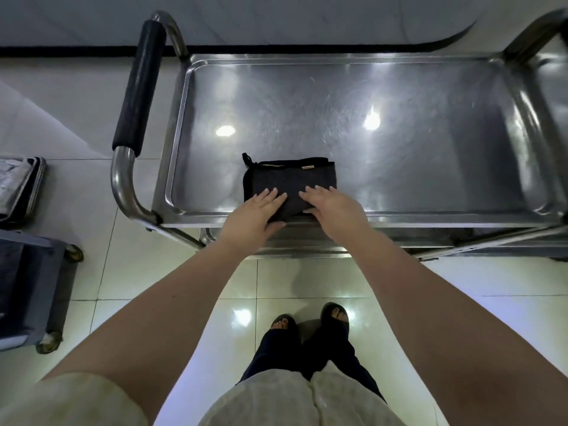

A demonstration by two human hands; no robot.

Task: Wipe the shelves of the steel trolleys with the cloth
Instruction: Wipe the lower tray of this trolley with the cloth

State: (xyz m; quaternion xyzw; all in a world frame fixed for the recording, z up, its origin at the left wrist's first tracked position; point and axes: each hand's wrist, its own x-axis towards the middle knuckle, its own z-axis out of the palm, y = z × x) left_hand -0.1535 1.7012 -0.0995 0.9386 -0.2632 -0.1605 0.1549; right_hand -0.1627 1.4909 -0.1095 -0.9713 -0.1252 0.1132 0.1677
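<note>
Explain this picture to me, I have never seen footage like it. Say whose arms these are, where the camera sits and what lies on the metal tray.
There is no machine here. A person wears one wide-angle camera on the head, and it looks down past their own arms and feet. A steel trolley stands before them. Its top shelf carries a folded dark cloth near the front edge. The left hand and right hand lie side by side, fingers flat on the cloth. A second cart shows at the left.

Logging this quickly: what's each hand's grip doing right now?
Left hand: open, fingers flat on the cloth.
Right hand: open, fingers flat on the cloth.
</note>
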